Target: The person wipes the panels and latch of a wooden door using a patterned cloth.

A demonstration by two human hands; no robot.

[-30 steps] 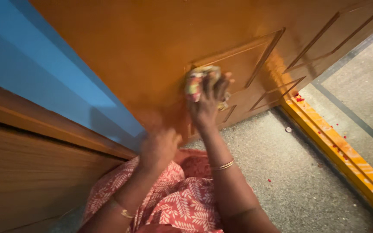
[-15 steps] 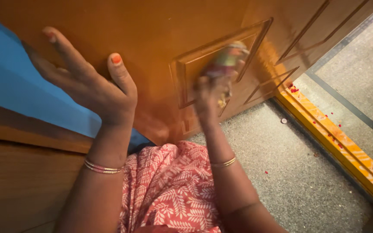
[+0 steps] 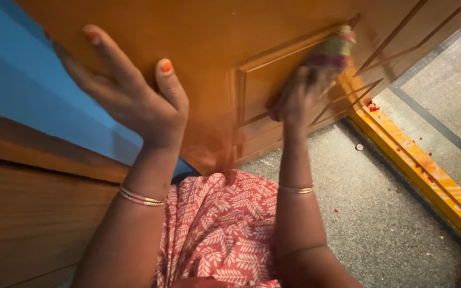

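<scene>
A: What's nearest, and how many hands do you count?

B: Two, both the person's own. Nearest is a lap in a pink dress (image 3: pixel 214 229) with a white leaf print, cut off by the lower edge. Each wrist carries bangles: thin ones on the left wrist (image 3: pixel 141 197), one gold band on the right (image 3: pixel 296 189).

A: And the left hand?

B: The left hand (image 3: pixel 140 101) is pressed flat on the wooden door (image 3: pixel 198 32), fingers (image 3: pixel 102 50) spread apart, holding nothing. Two orange-painted nails show; the other fingertips are hidden behind the hand or past the door's edge.

A: The right one?

B: The right hand (image 3: pixel 300 96) is further out, its fingers closed round one bunched cloth (image 3: pixel 333 48), held against the raised panel of the door. Hand and cloth are blurred, so the cloth's pattern is hard to make out beyond green, pink and pale patches.

A: What lies around those fingers?

B: Left of the spread fingers, a blue wall (image 3: pixel 17 90), and below it brown wood panelling (image 3: pixel 33 224). Below the cloth hand, grey speckled floor (image 3: pixel 369 213) with small red specks and one small round pale thing (image 3: pixel 359 146) I can't identify. Beyond and to the right, one yellow threshold (image 3: pixel 428 176) runs slantwise, dotted red, cut off at the frame's edge.
</scene>
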